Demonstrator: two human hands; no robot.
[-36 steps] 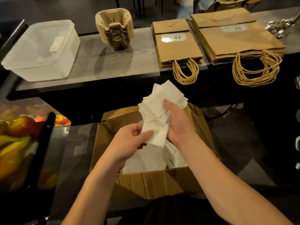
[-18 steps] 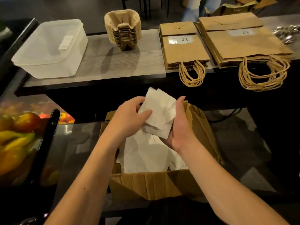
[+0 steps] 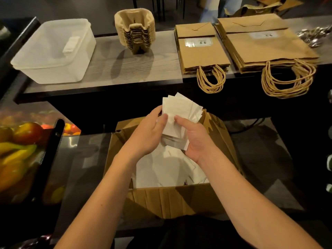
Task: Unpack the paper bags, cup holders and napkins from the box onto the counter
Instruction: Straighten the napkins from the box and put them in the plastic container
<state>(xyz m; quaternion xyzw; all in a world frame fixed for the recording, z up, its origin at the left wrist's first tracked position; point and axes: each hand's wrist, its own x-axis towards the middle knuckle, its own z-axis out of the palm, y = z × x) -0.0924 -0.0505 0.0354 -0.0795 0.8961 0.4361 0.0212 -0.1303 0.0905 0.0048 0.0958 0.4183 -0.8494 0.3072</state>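
A bundle of white napkins (image 3: 179,112) is held upright over the open cardboard box (image 3: 170,200), gripped from the left by my left hand (image 3: 149,133) and from the right by my right hand (image 3: 195,139). More loose napkins (image 3: 161,169) lie inside the box. On the grey counter (image 3: 107,69) behind stand a stack of pulp cup holders (image 3: 134,29), a small stack of brown paper bags (image 3: 201,49) and a larger stack of brown paper bags (image 3: 264,44), their handles hanging over the edge.
A translucent plastic tub (image 3: 53,51) sits at the counter's left end. Shiny metal items (image 3: 314,36) lie at its far right. A display case with coloured fruit (image 3: 21,146) and a black bar (image 3: 50,159) is at my left.
Both hands have gathered the fanned napkins into a tighter bundle and lifted it a little higher above the box. The view has shifted slightly.
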